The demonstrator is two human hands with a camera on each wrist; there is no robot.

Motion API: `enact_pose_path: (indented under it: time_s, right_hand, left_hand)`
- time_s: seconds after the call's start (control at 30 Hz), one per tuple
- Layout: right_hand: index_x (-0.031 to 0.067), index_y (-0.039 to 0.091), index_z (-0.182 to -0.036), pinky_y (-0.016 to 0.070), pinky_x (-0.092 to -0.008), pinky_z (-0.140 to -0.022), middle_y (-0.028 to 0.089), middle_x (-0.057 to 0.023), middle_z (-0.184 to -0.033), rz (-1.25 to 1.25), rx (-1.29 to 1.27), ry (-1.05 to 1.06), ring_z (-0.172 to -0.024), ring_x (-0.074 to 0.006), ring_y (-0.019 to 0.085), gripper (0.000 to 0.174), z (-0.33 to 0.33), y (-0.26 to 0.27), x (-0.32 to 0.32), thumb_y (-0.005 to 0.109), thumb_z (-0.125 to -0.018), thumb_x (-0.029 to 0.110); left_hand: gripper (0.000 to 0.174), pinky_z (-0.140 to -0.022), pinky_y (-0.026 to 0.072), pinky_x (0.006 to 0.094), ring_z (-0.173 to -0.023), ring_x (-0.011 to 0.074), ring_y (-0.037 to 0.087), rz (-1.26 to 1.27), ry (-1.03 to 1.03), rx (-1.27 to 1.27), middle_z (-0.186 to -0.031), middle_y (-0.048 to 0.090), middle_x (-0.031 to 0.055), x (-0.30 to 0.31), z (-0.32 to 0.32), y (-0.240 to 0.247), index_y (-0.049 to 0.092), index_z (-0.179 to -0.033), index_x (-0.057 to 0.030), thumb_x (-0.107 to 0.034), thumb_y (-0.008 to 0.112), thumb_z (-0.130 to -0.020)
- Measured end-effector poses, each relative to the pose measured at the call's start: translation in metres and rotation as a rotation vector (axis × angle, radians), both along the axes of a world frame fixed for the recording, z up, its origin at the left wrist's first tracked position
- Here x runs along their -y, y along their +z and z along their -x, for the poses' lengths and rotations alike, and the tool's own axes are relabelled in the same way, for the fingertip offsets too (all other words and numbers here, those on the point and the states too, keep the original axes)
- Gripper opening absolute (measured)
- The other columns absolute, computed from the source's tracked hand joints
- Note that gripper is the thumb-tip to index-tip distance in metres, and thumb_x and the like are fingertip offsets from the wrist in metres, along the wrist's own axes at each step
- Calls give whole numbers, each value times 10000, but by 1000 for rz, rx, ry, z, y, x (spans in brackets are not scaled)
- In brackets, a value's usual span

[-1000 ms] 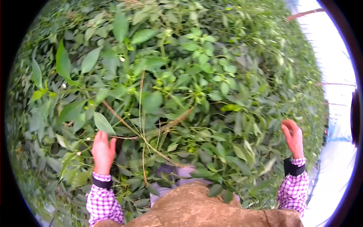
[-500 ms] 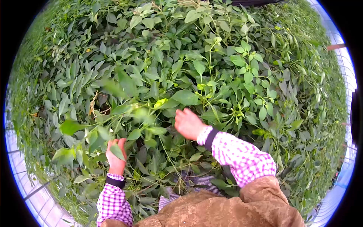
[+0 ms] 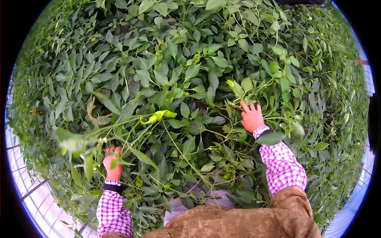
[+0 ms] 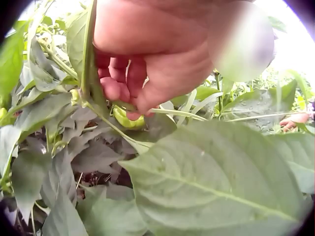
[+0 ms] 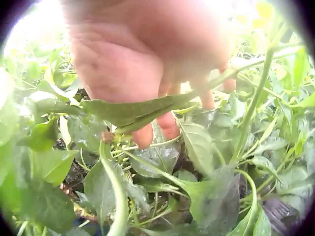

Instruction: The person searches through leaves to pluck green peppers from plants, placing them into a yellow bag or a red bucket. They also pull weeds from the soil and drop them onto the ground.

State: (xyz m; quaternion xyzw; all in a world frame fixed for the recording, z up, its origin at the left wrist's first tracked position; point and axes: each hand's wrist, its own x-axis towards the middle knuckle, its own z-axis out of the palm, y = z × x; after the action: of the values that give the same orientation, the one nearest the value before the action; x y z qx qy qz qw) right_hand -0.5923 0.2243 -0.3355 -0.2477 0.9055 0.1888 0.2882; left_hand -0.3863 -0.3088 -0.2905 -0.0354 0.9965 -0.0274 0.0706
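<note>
Among dense pepper plants, my left hand (image 3: 113, 162) is low at the left of the head view. In the left wrist view its thumb and curled fingers pinch a thin green stem (image 4: 179, 114), and a green pepper (image 4: 127, 118) shows just behind the fingertips. Another light green pepper (image 3: 159, 116) hangs on a branch up and right of that hand in the head view. My right hand (image 3: 253, 119) reaches into foliage at the right, fingers spread among stems and leaves (image 5: 202, 147). A long leaf (image 5: 133, 112) crosses in front of its fingers in the right wrist view.
Leafy plants surround both hands, with a small green pepper (image 3: 230, 84) above the right hand. A loose branch crosses toward the brown garment (image 3: 222, 222) at the bottom. A pale gridded greenhouse side (image 3: 35, 198) shows at the lower left.
The right hand first swung in from the far right to the middle, then went right into the leaves, fingers spreading. The left hand has closed on a stem, and the branches about it have shifted.
</note>
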Motion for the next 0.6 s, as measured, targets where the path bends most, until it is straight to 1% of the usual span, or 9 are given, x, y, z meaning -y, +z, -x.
enact_pose_path:
  time_s: [0.1,0.2,0.3,0.37,0.43,0.47,0.5,0.57,0.6]
  right_hand:
    - [95,662,-1055,299,-550,-1014,347,-38,-1454,46,10,-64,-1272,-321,379,358,-6,3,3,656,-803,350]
    - [84,661,-1017,305,-537,-1008,367,-49,-1439,116,-19,-111,-1224,-311,421,333,-17,-1,-1,659,-801,337]
    - [98,601,-1111,326,-521,-995,447,-68,-1343,64,102,-255,-1151,-270,479,363,-32,3,-1,631,-830,326]
    - [99,572,-1137,350,-511,-971,481,-81,-1292,45,22,-201,-1133,-263,495,373,-53,4,-3,611,-847,330]
    - [58,572,-1105,393,-486,-928,490,-89,-1295,140,7,-231,-1119,-263,505,363,-68,11,5,614,-844,308]
    - [52,576,-1093,413,-469,-902,493,-91,-1294,177,10,-238,-1104,-265,517,339,-74,13,10,610,-835,270]
    - [47,579,-1082,432,-453,-876,496,-94,-1292,215,10,-245,-1089,-268,530,317,-78,13,14,606,-826,231]
    - [51,591,-1064,465,-422,-806,507,-118,-1277,217,-60,-134,-1010,-270,577,298,-81,5,18,589,-788,164]
    - [58,600,-1023,479,-407,-720,539,-150,-1208,234,-98,-58,-880,-263,620,276,-70,18,27,575,-761,138]
  left_hand:
    - [217,-687,524,357,-931,257,581,31,99,97,-913,620,54,3,-6,-5,656,-973,-201,-114,591,-786]
    - [240,-742,510,373,-873,267,568,-23,152,108,-900,616,44,-2,-7,-5,661,-969,-182,-83,595,-760]
    - [265,-747,505,392,-880,289,567,-59,170,107,-911,615,57,-1,-13,-8,655,-974,-169,-59,584,-743]
    - [289,-760,507,415,-949,319,573,-78,199,186,-979,622,80,-6,-12,-3,649,-1000,-147,-37,567,-745]
    - [293,-785,512,413,-1007,323,571,-53,191,186,-1044,623,93,3,-28,-23,646,-1019,-133,-34,565,-756]
    - [255,-738,478,436,-907,342,550,-105,135,29,-952,597,108,6,-37,-33,634,-959,-117,-10,599,-731]
    - [270,-736,474,435,-875,353,556,-121,130,56,-924,596,130,2,-36,-31,629,-964,-84,22,609,-717]
    - [292,-738,474,432,-848,359,563,-177,143,-17,-906,599,140,1,-44,-38,626,-964,-71,56,615,-702]
    - [292,-744,477,429,-847,363,566,-175,125,32,-902,603,150,-2,-41,-34,624,-953,-63,74,611,-696]
